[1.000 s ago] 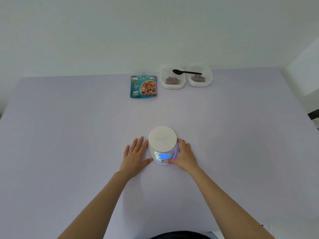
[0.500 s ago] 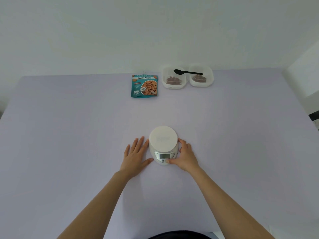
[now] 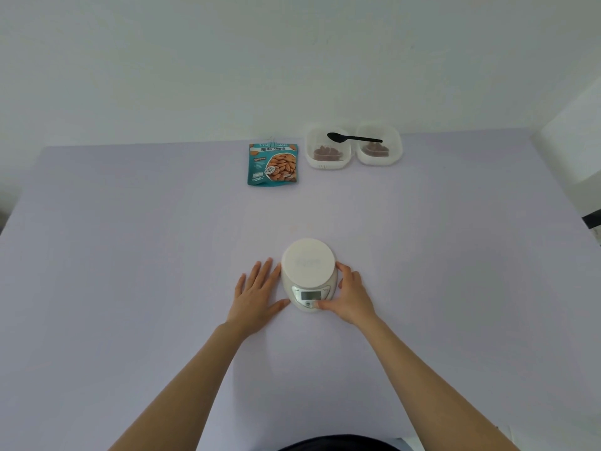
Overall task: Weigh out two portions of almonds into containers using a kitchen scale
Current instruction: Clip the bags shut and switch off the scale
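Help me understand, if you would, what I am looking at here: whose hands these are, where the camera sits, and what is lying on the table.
There is no machine: a person works with bare hands, and all pictures come from one camera worn on the head, looking down. A white kitchen scale stands on the lilac table. The left hand lies flat beside it; the right hand holds its other side, thumb on the front by the unlit display. At the far edge are a teal almond bag and two clear containers, each with some almonds, a black spoon resting across their rims. Nothing sits on the scale's platform.
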